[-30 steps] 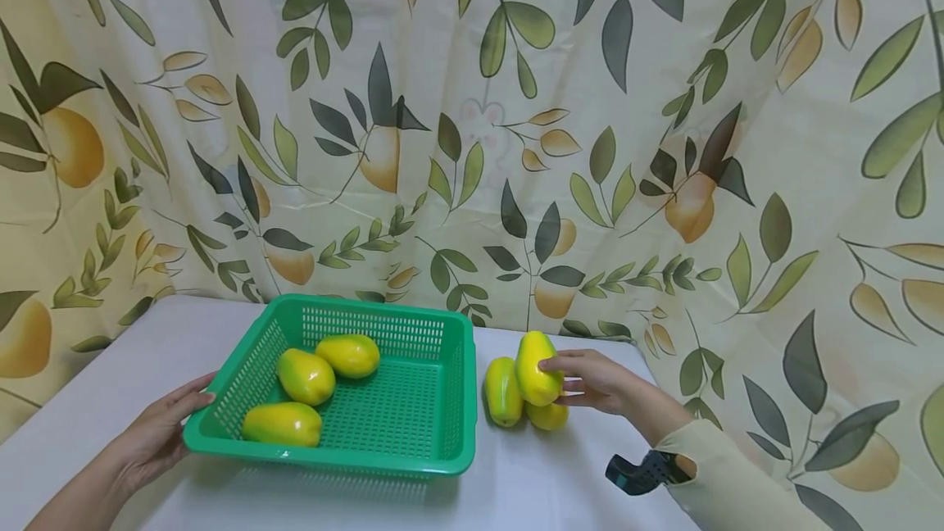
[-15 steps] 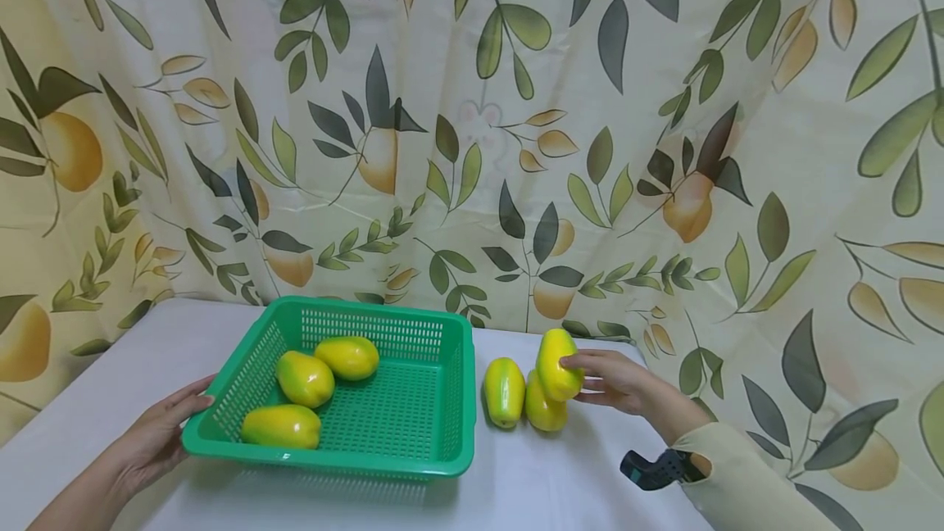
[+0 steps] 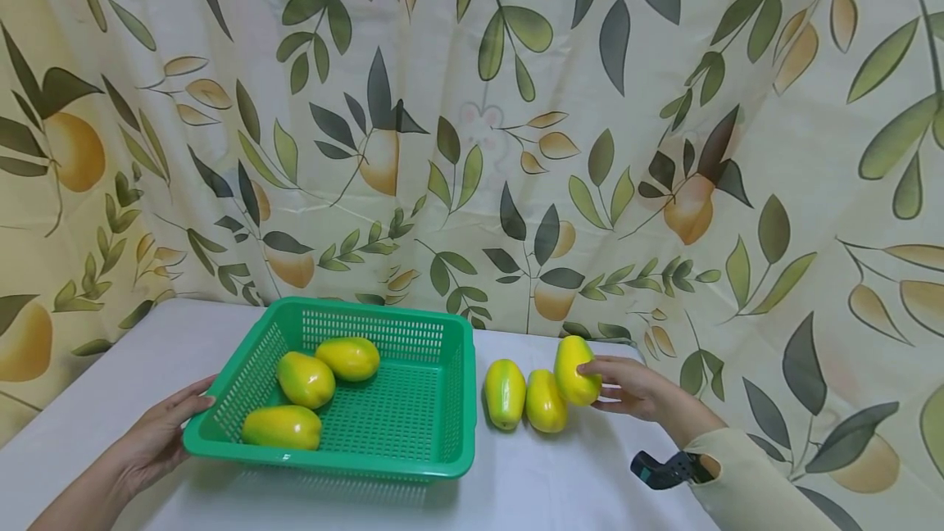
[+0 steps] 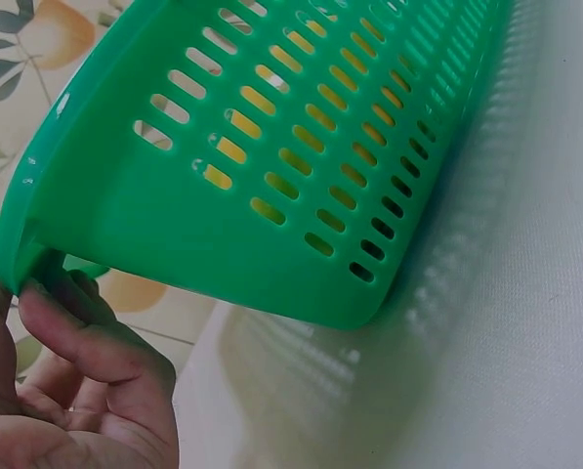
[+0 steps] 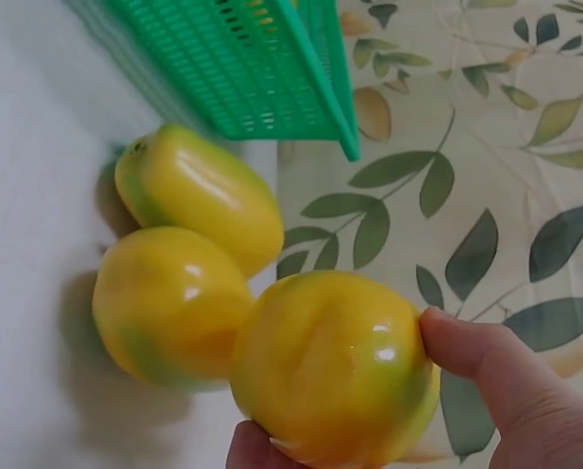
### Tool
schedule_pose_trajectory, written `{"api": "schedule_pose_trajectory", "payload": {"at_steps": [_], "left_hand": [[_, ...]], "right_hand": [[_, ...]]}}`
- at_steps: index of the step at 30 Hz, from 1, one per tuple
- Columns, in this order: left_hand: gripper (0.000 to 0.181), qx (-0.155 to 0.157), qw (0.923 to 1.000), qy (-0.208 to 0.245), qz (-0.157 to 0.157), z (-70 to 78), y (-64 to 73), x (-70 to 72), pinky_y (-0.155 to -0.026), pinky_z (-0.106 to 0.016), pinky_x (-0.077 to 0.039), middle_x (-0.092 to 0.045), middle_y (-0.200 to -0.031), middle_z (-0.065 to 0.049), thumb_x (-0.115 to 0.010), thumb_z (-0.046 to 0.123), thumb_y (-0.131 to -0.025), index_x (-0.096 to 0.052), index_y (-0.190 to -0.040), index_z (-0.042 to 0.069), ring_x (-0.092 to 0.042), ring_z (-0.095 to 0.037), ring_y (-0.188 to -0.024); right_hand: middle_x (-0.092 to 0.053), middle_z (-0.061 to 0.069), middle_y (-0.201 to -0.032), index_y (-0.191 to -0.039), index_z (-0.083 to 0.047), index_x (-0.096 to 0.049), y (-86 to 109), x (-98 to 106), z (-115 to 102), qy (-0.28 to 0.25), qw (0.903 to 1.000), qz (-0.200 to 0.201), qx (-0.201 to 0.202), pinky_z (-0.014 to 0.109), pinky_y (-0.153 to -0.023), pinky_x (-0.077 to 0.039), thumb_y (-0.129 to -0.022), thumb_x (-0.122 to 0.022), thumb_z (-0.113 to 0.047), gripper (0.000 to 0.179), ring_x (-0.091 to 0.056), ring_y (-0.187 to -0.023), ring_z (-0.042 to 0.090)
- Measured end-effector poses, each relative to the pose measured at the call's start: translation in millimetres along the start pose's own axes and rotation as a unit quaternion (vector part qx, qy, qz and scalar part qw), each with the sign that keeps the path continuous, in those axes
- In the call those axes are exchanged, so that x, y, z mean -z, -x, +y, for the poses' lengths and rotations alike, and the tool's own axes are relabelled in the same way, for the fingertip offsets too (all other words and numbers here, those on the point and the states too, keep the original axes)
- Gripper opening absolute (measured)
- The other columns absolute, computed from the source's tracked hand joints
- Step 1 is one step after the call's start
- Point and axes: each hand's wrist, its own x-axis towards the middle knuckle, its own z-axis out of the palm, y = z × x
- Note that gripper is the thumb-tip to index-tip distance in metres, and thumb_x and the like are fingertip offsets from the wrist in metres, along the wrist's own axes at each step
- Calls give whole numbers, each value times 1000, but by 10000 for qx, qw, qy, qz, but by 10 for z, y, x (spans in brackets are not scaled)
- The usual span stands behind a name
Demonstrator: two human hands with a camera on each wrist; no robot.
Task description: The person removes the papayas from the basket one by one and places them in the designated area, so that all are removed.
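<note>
My left hand (image 3: 158, 437) grips the left rim of a green plastic basket (image 3: 413, 465), with fingers curled under the rim in the left wrist view. Three glossy yellow-green papayas lie inside the basket: one at the back (image 3: 348, 359), one in the middle (image 3: 306, 379) and one near the front (image 3: 282, 428). To the basket's right, my right hand (image 3: 627, 386) holds another papaya (image 3: 578, 371) between thumb and fingers. Beside it on the table are two more papayas, the nearer one (image 3: 546, 401) and one closer to the basket (image 3: 505, 394). The right wrist view shows the held papaya (image 5: 335, 371) end-on.
A white cloth covers the table (image 3: 516, 482). Behind it hangs a leaf-and-fruit patterned curtain (image 3: 472, 146), close to the table's back edge. A black band (image 3: 667, 469) sits on the right wrist, below a pale sleeve (image 3: 752, 482).
My right hand has moved to the right with its papaya, from over the two loose ones to beside them. The left hand and the basket have stayed put.
</note>
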Motion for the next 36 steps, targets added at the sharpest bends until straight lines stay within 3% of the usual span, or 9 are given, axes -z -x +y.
{"api": "schedule_pose_trajectory", "payload": {"at_steps": [16,30,36], "left_hand": [[24,19,10000,8,-44,9,10,-12,-79,-35,-51,-63,-95,-1,-50,18,-92,-64,-92,38,-62,-20,-86],[24,3,9999,-72,142,6,-2,-14,-79,-36,-51,-62,-95,-1,-51,18,-91,-63,-91,39,-62,-20,-85],[23,9,10000,-21,70,3,2,-12,-79,-35,-51,-62,-95,-1,-51,18,-92,-63,-92,38,-62,-20,-86]], "right_hand": [[-36,25,-116,-129,4,-27,-90,183,234,-86,9995,22,-315,44,-84,-48,-80,-66,-24,68,-52,-94,34],[-29,28,-125,-134,4,-22,-170,254,389,-334,9979,-65,-557,45,-89,-44,-80,-66,-24,75,-47,-102,37],[-26,29,-126,-135,4,-20,-181,278,452,-489,9960,-37,-740,43,-89,-44,-79,-67,-23,78,-46,-101,37]]}}
